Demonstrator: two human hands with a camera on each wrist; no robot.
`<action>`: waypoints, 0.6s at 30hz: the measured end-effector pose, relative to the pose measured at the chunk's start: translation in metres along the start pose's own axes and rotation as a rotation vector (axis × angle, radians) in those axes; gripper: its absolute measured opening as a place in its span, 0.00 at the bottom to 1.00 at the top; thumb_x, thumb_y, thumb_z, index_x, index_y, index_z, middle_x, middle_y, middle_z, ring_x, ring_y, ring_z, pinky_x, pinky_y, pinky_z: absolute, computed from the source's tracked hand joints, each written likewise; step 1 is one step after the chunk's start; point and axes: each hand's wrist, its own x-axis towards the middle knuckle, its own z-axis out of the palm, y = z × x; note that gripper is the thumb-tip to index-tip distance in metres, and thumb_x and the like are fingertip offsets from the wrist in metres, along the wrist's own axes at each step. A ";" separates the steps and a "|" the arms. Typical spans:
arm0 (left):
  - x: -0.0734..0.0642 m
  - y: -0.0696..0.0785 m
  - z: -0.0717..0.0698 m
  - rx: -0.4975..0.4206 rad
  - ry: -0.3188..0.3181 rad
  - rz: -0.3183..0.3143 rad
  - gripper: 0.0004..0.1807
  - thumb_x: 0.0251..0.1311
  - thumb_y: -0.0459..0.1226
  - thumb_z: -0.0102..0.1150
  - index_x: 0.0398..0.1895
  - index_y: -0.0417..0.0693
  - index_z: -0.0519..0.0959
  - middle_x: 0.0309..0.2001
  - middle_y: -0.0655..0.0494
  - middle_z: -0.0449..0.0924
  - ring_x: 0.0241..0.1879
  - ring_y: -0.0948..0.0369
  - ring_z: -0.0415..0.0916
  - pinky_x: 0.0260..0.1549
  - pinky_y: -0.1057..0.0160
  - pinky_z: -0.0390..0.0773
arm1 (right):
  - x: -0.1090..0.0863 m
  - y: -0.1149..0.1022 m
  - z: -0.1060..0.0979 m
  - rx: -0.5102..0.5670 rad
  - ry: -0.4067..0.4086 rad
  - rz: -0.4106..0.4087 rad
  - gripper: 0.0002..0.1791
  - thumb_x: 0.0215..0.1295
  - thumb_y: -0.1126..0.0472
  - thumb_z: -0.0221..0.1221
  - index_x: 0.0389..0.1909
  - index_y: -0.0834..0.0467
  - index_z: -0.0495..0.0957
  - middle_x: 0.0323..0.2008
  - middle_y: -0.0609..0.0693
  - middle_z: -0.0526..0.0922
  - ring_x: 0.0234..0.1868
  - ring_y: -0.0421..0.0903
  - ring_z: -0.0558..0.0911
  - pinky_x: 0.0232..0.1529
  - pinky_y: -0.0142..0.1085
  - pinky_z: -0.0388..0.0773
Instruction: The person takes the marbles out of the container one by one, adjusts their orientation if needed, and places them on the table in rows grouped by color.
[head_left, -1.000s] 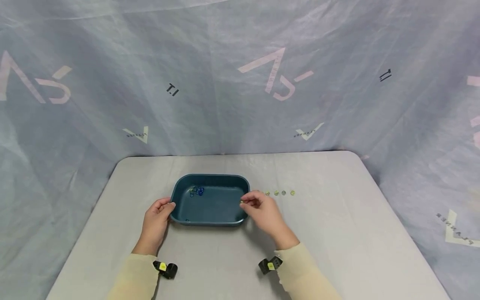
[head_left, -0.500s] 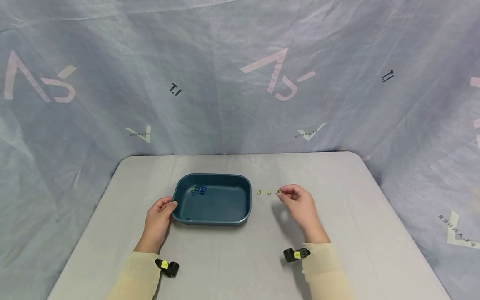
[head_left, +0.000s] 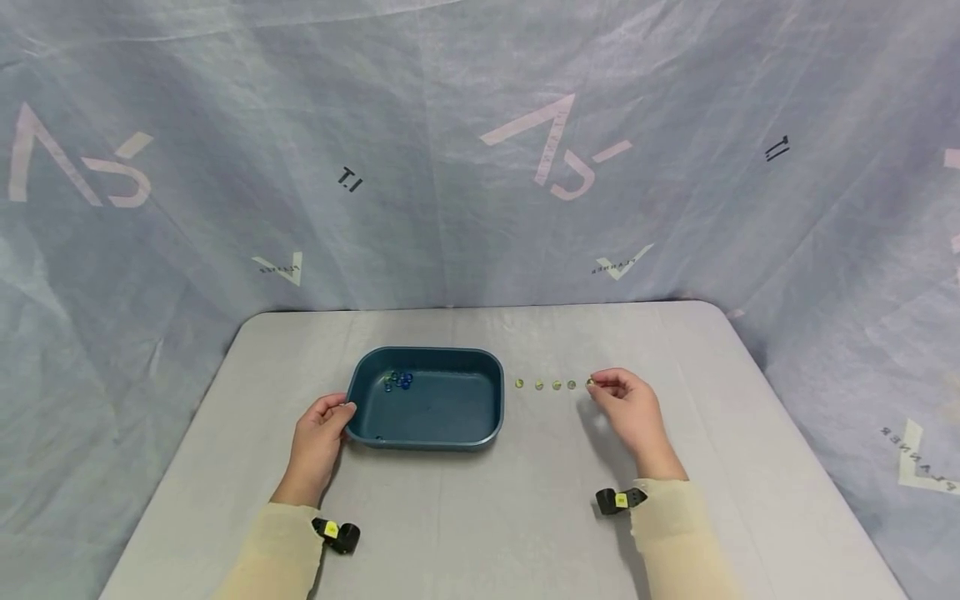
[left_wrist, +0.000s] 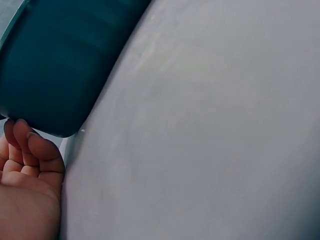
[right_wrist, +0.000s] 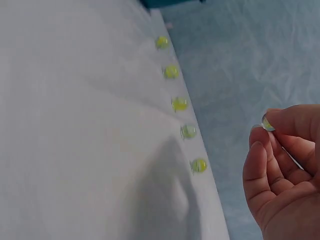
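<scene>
My left hand point(head_left: 317, 442) grips the left end of a dark teal rectangular tray point(head_left: 442, 418), thumb on the rim. In the left wrist view its curled fingers point(left_wrist: 40, 150) touch the tray's corner. A cluster of blue and yellowish glass marbles point(head_left: 401, 381) lies in the tray's back left, and one more sits near its front wall. My right hand point(head_left: 630, 408) pinches a clear, yellow-tinted marble point(right_wrist: 268, 123) between thumb and fingertips, raised above the table. Beside it, a row of similar marbles point(right_wrist: 179, 104) runs from the tray toward this hand.
The grey-white table point(head_left: 480, 517) stretches in front of the tray and to both sides. A printed grey cloth point(head_left: 450, 167) hangs behind and around the table. Black wrist cameras point(head_left: 621, 500) are strapped on both sleeves.
My right hand has moved right, from the tray's right end past the row of marbles, with a marble pinched. My left hand stays on the tray.
</scene>
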 end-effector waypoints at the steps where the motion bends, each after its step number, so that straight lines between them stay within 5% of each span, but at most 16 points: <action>1: 0.000 0.000 0.000 0.001 0.000 0.000 0.22 0.73 0.45 0.60 0.62 0.40 0.75 0.44 0.52 0.79 0.39 0.62 0.74 0.38 0.69 0.77 | 0.001 0.001 -0.001 -0.005 0.003 0.003 0.10 0.69 0.63 0.66 0.47 0.63 0.84 0.41 0.56 0.86 0.36 0.42 0.81 0.34 0.30 0.76; 18: -0.001 0.000 0.002 -0.012 0.003 0.000 0.21 0.73 0.43 0.60 0.61 0.40 0.76 0.45 0.48 0.80 0.39 0.63 0.74 0.38 0.69 0.77 | 0.022 0.022 -0.011 -0.162 -0.023 0.024 0.11 0.71 0.62 0.64 0.49 0.62 0.83 0.43 0.57 0.85 0.41 0.50 0.83 0.38 0.36 0.79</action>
